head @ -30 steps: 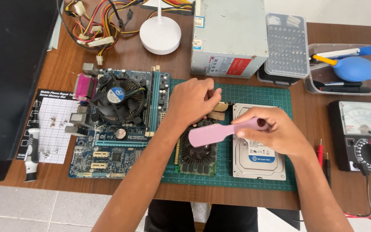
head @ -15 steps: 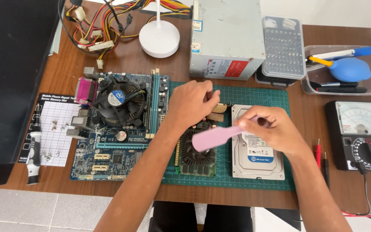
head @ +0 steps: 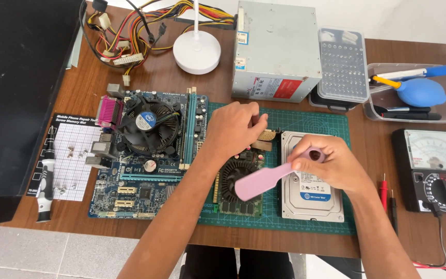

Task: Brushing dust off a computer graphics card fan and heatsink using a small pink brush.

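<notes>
Your right hand (head: 331, 163) holds the pink brush (head: 267, 178) by its handle, fingers closed round it. Against half a second ago the brush head sits lower, now over the fan of the graphics card (head: 238, 186) on the green mat (head: 316, 121). Your left hand (head: 231, 129) stays pressed on the card's upper edge, fingers curled over it. The hard drive (head: 311, 199) lies just beside the card, unmoved.
</notes>
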